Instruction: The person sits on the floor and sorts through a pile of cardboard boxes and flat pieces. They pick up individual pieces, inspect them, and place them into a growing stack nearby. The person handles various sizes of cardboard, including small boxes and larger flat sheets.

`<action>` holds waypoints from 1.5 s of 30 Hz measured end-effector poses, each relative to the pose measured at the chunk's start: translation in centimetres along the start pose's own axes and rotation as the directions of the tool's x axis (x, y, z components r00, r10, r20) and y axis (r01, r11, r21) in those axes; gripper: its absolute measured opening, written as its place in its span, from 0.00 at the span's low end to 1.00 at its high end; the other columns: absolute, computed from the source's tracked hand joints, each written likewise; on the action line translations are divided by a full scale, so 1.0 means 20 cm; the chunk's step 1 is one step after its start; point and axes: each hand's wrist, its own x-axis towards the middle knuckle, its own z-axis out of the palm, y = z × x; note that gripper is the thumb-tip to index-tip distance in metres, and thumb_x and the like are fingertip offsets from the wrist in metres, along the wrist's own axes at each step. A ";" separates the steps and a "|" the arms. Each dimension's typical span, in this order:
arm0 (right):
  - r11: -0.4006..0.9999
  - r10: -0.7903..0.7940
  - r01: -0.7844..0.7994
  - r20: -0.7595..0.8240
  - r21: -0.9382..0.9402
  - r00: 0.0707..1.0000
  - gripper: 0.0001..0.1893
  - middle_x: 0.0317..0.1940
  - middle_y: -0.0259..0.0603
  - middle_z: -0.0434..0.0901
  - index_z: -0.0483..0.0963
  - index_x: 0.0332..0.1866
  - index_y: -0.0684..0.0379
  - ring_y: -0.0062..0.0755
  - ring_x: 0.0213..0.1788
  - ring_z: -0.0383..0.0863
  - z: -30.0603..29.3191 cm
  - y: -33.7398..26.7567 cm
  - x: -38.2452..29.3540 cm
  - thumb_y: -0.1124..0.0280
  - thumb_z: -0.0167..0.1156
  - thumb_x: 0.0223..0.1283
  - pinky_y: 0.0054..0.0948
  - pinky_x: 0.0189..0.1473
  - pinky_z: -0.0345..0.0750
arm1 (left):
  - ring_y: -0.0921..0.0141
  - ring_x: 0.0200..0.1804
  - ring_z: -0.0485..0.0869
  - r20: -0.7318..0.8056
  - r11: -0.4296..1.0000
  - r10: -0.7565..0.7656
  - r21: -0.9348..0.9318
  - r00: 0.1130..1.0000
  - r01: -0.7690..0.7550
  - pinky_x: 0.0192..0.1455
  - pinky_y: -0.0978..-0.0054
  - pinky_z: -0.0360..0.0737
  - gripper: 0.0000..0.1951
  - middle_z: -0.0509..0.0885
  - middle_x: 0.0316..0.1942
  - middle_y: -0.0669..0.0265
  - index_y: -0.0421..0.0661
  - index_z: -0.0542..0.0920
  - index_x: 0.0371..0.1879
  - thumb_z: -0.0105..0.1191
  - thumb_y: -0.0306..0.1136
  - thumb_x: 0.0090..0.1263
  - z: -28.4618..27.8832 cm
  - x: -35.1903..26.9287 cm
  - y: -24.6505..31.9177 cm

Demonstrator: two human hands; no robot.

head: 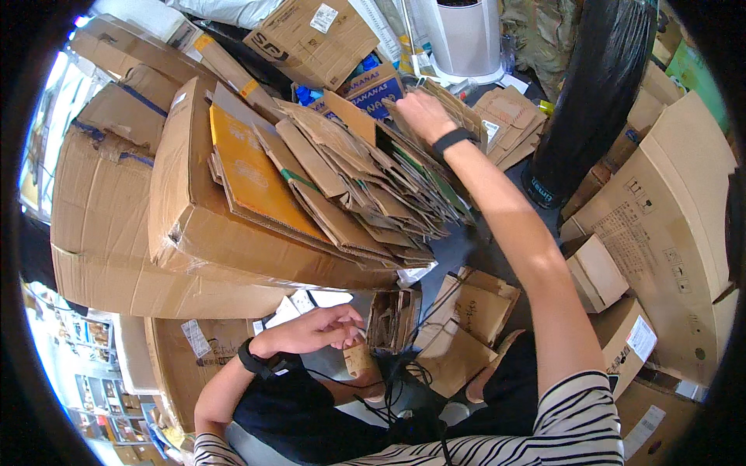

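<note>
My right hand reaches to the far end of a leaning stack of flattened cardboard, its fingers on the upper edges of the sheets; the fingertips are partly hidden. My left hand hovers low, its fingers bent beside a small bundle of folded cardboard; a small pale thing shows at its fingertips, and whether it is held is unclear. An orange-yellow sheet lies near the left side of the stack. Opened, flattened boxes lie on the floor in front of me.
Large cartons rise at the left. A black plastic-wrapped roll stands at the right, near a big printed cardboard sheet. A whitish bin is at the back. Dark cords hang before my body.
</note>
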 end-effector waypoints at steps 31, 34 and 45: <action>-0.348 0.853 -0.649 0.515 0.676 0.079 0.53 0.71 0.44 0.76 0.72 0.74 0.69 0.38 0.73 0.73 0.74 1.07 -1.38 0.39 0.82 0.50 0.36 0.76 0.67 | 0.68 0.49 0.88 -0.007 0.969 -0.195 0.152 0.981 0.194 0.57 0.70 0.83 0.18 0.88 0.48 0.62 0.40 0.74 0.66 0.53 0.34 0.84 -0.15 0.05 -0.12; -0.361 0.852 -0.674 0.522 0.644 0.043 0.55 0.74 0.49 0.75 0.72 0.74 0.70 0.45 0.74 0.73 0.81 1.14 -1.36 0.39 0.82 0.48 0.40 0.74 0.69 | 0.69 0.49 0.87 0.008 0.975 -0.192 0.114 0.981 0.190 0.57 0.70 0.83 0.17 0.87 0.48 0.63 0.40 0.75 0.66 0.52 0.34 0.84 -0.17 0.09 -0.15; -0.437 0.846 -0.519 0.532 0.735 0.041 0.48 0.68 0.42 0.79 0.70 0.75 0.64 0.37 0.68 0.78 1.10 1.18 -1.52 0.55 0.86 0.50 0.35 0.69 0.75 | 0.65 0.55 0.87 0.020 0.954 -0.264 0.152 0.964 0.258 0.62 0.67 0.83 0.19 0.88 0.52 0.60 0.42 0.76 0.68 0.54 0.39 0.86 -0.21 0.17 -0.16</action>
